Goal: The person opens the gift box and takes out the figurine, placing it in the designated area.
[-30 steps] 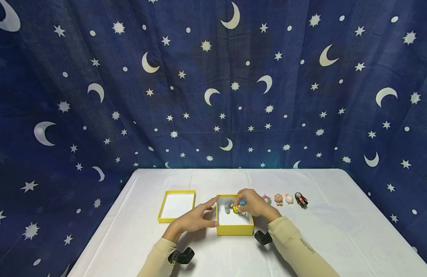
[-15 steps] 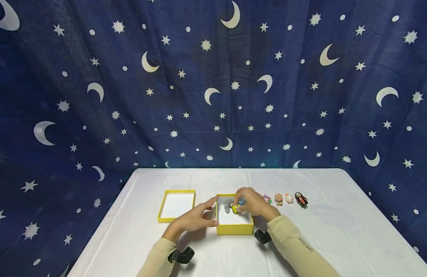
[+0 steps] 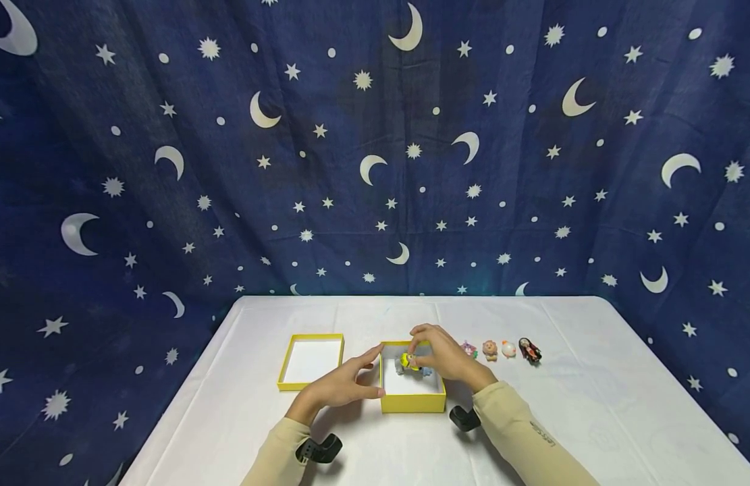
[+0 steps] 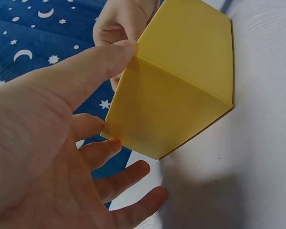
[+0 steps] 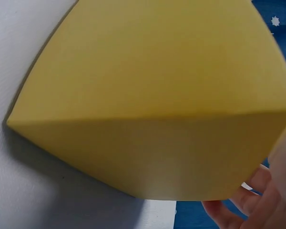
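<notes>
A yellow open box with a white inside stands on the table. My left hand spans its left side, thumb touching the near corner and fingertips at the far one. The left wrist view shows that thumb along the edge of the yellow wall. Over the box, my right hand pinches a small yellow figurine between thumb and fingers. Inside the box, a grey figurine and a blue-grey one lie partly hidden. Box walls hide the held figurine in both wrist views.
The yellow-edged lid lies at the box's left, white inside up. Right of the box stands a row of figurines: a purple one, a tan one, a white-and-orange one and a dark-robed one. A starry curtain hangs behind.
My right hand has moved slightly left and up with the yellow figurine, which now overlaps the grey one. The left hand and the box stay put.
</notes>
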